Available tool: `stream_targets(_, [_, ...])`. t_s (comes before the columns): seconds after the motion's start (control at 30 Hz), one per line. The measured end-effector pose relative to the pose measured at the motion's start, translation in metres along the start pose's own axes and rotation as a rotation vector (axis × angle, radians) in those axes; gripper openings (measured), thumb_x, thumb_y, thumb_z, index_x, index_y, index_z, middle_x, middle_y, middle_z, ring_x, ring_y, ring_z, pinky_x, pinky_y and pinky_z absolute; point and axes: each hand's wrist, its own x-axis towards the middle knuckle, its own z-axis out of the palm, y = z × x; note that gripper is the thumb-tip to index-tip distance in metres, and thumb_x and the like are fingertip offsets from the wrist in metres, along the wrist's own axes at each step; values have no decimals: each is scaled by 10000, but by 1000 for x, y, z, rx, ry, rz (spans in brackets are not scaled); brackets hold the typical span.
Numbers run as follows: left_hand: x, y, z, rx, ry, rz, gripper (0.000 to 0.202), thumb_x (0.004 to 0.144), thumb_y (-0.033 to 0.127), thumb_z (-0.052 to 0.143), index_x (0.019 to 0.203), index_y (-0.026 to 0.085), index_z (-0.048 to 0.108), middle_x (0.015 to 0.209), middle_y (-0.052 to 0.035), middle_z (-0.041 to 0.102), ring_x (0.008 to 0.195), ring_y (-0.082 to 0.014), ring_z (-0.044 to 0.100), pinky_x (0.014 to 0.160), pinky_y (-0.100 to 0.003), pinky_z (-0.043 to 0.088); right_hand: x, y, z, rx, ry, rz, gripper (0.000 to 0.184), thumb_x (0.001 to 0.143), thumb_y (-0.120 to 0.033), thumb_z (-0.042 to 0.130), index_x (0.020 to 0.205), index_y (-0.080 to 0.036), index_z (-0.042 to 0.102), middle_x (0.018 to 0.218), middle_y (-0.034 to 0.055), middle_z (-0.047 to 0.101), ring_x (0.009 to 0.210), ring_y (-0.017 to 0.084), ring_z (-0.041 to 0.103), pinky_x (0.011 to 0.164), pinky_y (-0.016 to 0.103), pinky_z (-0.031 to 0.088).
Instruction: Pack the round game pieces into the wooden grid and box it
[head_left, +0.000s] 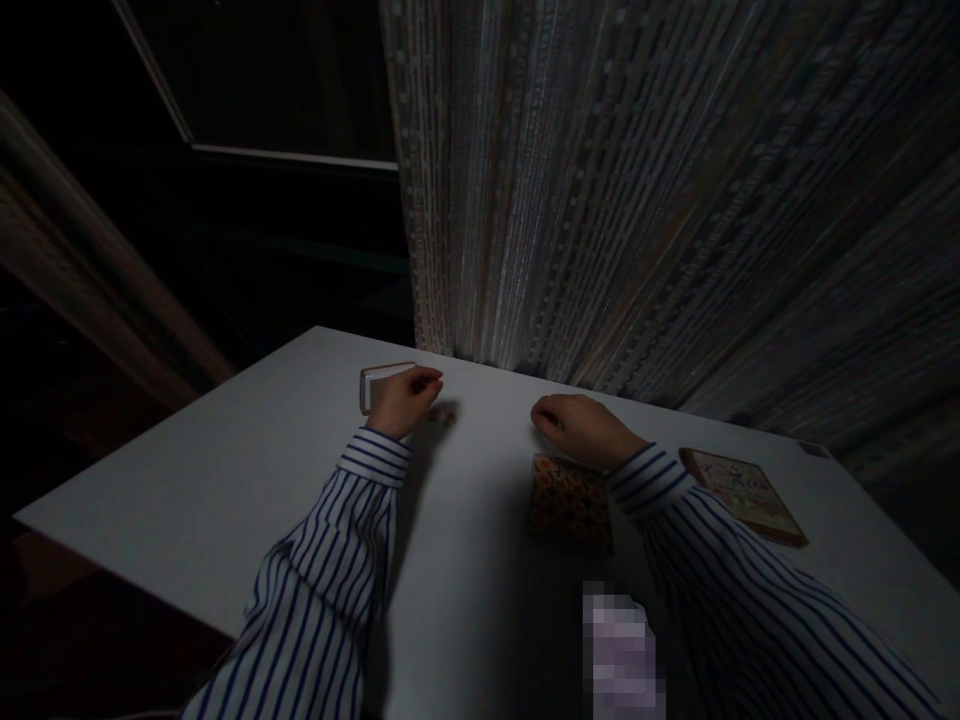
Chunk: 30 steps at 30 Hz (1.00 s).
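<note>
My left hand (405, 400) is raised over the far side of the white table (480, 580), thumb and fingers pinched together. Whatever the pinch may hold is too dark to make out. Just below its fingertips lie a few small brownish round pieces (444, 413), and behind it is a white rectangular object with a brown edge (375, 376), partly covered by the hand. My right hand (585, 428) is closed with the fingers curled down, so their contents are hidden. Close below it stands a dark box-like block of round, orange-topped pieces in rows (570, 503).
On the right lies a flat, brown-edged illustrated board or book (742, 490), partly behind my right sleeve. A pixelated pale purple patch (624, 655) is at the near edge. A striped string curtain (510, 200) hangs along the table's back edge. The room is dim.
</note>
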Motion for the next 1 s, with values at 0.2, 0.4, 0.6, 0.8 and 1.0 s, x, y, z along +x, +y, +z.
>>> stream_targets(0.2, [17,-22,-8,168,-166,10,333,736,300,502,1002,141,624,898,-72,675,804,-183,623,739,-290,487,10,2,5,10,-67,14,267,842,-257,392,912,-164,633,912,69,665,832,169,579,712,246,365])
stream_targets(0.4, [25,-35,-10,361,-309,26,350,738,222,472,1047,152,619,957,-83,675,843,-186,624,743,-254,471,28,3,18,29,-90,8,258,827,-239,397,906,-163,630,923,70,665,838,170,582,716,247,365])
stream_targets(0.6, [26,-49,-7,439,-387,11,385,725,230,509,1088,149,609,997,-113,669,913,-224,613,782,-280,451,54,-9,31,57,-125,-18,268,829,-240,391,933,-171,628,955,67,662,857,169,582,724,249,366])
stream_targets(0.8, [19,-47,-1,414,-447,-8,339,717,270,551,1024,167,651,1014,-134,665,947,-266,604,811,-320,437,79,-23,49,40,-166,-70,297,835,-270,378,995,-175,610,1017,79,643,914,189,575,734,265,371])
stream_targets(1.0, [18,-54,5,422,-450,10,331,692,184,539,1000,183,660,957,-110,685,913,-243,614,792,-303,437,96,-35,64,6,-196,-95,319,833,-296,387,1056,-177,580,1053,96,626,933,199,569,731,275,385])
